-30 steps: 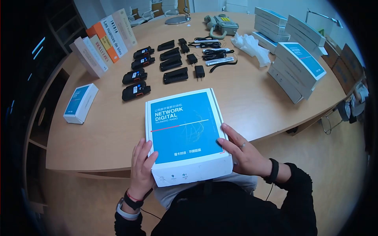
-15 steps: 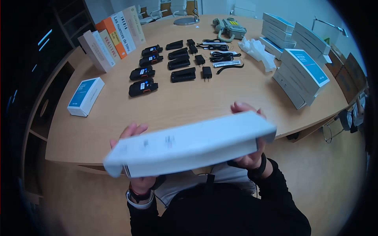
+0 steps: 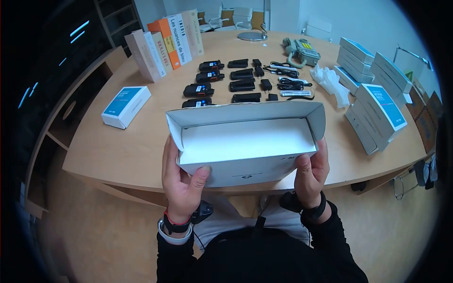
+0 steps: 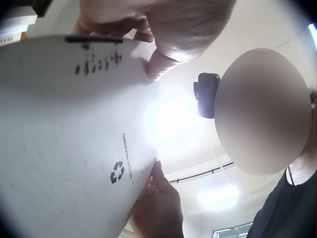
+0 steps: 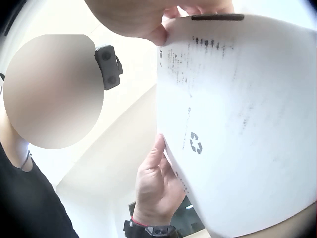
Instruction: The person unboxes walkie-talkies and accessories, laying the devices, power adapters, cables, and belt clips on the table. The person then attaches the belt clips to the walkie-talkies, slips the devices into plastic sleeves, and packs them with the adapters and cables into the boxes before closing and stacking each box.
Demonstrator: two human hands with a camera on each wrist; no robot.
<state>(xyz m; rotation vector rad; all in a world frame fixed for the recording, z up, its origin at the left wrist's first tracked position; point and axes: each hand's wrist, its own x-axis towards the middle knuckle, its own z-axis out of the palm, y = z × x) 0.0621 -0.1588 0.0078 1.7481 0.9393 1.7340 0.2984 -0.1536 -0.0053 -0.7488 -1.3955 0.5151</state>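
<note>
Both hands grip a white cardboard box [image 3: 247,141] just above the table's near edge. A raised rim with end flaps surrounds its recessed plain white panel, which faces up. My left hand [image 3: 181,188] clasps the left end, thumb on the near face. At the other end my right hand [image 3: 311,177] holds on the same way, its thumb near the upper edge. Wrist views show the box's white underside [image 4: 74,124] with a recycling mark [image 5: 196,144] and small print. The blue printed cover is hidden.
Black handheld radios [image 3: 210,77], black clips [image 3: 243,85], chargers [image 3: 266,85] and cables [image 3: 292,85] lie in rows beyond the box. A small box [image 3: 126,106] and books [image 3: 174,40] stand left; stacked boxes [image 3: 377,118], plastic wrap [image 3: 330,85] and a telephone [image 3: 302,51] are right.
The box has turned over: its blue cover faced up at first, then a blurred white side, now the recessed panel. Both hands have kept hold and moved to its ends.
</note>
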